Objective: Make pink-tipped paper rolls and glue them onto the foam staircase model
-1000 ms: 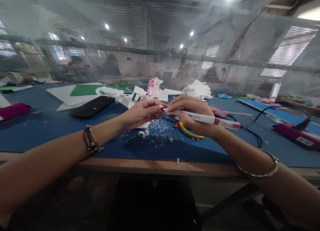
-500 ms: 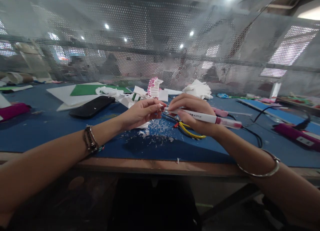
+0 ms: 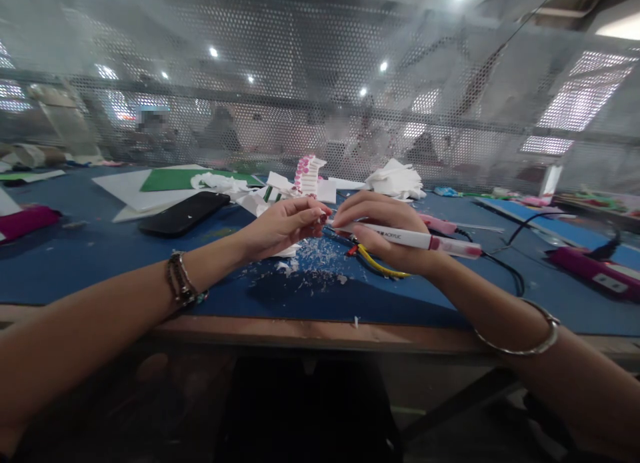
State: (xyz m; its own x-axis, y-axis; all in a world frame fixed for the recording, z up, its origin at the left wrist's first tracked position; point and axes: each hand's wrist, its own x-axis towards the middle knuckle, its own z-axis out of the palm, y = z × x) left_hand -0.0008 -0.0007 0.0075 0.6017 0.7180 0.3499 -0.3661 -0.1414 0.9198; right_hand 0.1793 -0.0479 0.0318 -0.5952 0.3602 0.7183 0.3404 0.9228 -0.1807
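Observation:
My right hand (image 3: 387, 229) is closed around a white acrylic marker (image 3: 425, 240) with a pink clear cap end, its tip pointing left. My left hand (image 3: 283, 227) pinches a tiny white and pink piece right at the marker's tip; the piece is too small to name. Both hands hover just above a blue mat (image 3: 100, 263), over a scatter of white scraps (image 3: 310, 263). A pair of yellow-handled pliers (image 3: 377, 266) lies under my right hand.
A black phone (image 3: 184, 213) lies left on the mat, by white and green sheets (image 3: 165, 181). A small stack of white pieces with pink dots (image 3: 307, 175) and crumpled white paper (image 3: 395, 179) sit behind. A black cable (image 3: 500, 263) and magenta tool (image 3: 595, 271) lie right. A perforated screen stands behind.
Almost nothing has moved. My right hand and the marker shifted very slightly against the piece pinched in my left hand.

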